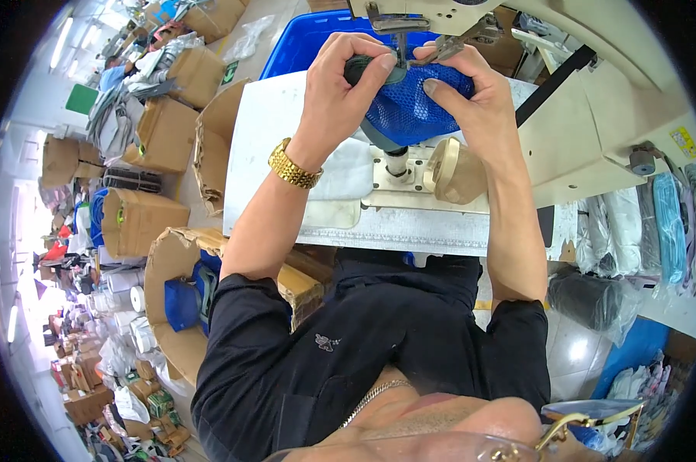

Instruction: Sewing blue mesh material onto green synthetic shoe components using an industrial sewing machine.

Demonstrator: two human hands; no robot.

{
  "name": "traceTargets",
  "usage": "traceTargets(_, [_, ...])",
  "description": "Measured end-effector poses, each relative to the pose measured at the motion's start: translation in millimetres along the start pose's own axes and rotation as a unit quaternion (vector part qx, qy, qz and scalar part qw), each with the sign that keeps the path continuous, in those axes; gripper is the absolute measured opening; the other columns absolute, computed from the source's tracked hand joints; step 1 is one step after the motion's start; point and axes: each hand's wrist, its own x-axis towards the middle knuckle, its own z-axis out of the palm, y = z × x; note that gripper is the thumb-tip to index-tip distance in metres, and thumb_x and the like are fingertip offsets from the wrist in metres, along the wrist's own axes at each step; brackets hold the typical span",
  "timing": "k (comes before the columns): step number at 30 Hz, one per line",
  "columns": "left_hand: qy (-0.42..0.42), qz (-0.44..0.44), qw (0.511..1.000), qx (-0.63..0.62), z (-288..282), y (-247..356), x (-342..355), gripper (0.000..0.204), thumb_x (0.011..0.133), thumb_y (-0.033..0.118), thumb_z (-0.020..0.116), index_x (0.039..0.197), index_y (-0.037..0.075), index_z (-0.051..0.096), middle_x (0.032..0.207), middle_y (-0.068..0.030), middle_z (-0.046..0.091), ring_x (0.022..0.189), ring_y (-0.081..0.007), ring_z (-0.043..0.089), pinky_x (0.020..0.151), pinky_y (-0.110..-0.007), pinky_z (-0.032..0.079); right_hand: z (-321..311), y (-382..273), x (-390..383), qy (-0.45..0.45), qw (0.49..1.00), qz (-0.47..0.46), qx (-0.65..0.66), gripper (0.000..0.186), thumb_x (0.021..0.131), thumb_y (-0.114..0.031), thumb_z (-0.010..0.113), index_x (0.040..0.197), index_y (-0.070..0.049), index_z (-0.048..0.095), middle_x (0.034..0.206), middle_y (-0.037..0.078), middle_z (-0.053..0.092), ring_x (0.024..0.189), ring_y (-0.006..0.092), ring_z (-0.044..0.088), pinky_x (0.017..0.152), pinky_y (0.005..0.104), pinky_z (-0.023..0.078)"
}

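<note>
My left hand (340,92) pinches the dark grey-green edge (360,71) of a blue mesh piece (417,108) beside the presser foot (400,55) of a cream sewing machine (587,131). My right hand (479,100) grips the mesh on the other side, thumb on top and fingers near the metal attachment above it. The piece sits over the machine's post (396,160), its lower grey band hanging down. A pale cloth (336,177) lies on the white work table (271,131) to the left of the post.
A blue plastic bin (294,42) stands behind the table. Cardboard boxes (144,219) fill the left, one near me holding blue pieces (182,304). Wrapped bundles (617,231) lie at the right. Piles of goods line the room further left.
</note>
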Motion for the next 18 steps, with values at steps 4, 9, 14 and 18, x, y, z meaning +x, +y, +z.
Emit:
traceTargets(4, [0.023,0.014,0.999,0.033,7,5,-1,0.013,0.086,0.013,0.071,0.09,0.003,0.064,0.094,-0.0084,0.066,0.089,-0.0211,0.06,0.077,-0.032,0.049,-5,1,4,-0.017,1.0,0.002,-0.013,0.027,0.082,0.002,0.065,0.109,-0.002,0.069,0.112,0.005,0.063,0.108,0.0144,0.057,0.096,0.0276,0.042])
traceTargets(9, [0.053,0.074,0.991,0.099,9,2,-5,0.012,0.089,0.011,0.069,0.094,0.002,0.064,0.101,-0.0091,0.064,0.093,-0.0179,0.06,0.082,-0.029,0.048,-11,7,4,0.006,1.0,0.012,-0.016,0.028,0.081,-0.006,0.067,0.108,-0.007,0.072,0.111,0.008,0.067,0.106,0.0203,0.06,0.097,0.0321,0.044])
traceTargets(14, [0.066,0.054,0.992,0.089,11,4,-7,0.012,0.088,0.011,0.07,0.093,0.002,0.064,0.099,-0.009,0.064,0.093,-0.0191,0.059,0.083,-0.03,0.047,-7,6,-1,0.024,0.999,0.0,-0.026,0.027,0.081,-0.006,0.067,0.108,-0.006,0.072,0.117,0.01,0.064,0.111,0.023,0.059,0.098,0.033,0.043])
traceTargets(18, [0.093,0.056,0.992,0.068,17,6,-5,0.011,0.084,0.01,0.071,0.087,0.003,0.063,0.089,-0.008,0.065,0.091,-0.0235,0.057,0.079,-0.035,0.047,-5,7,-4,0.029,0.997,-0.025,-0.067,0.028,0.082,-0.005,0.067,0.109,-0.006,0.072,0.117,0.012,0.063,0.115,0.0244,0.057,0.099,0.0332,0.042])
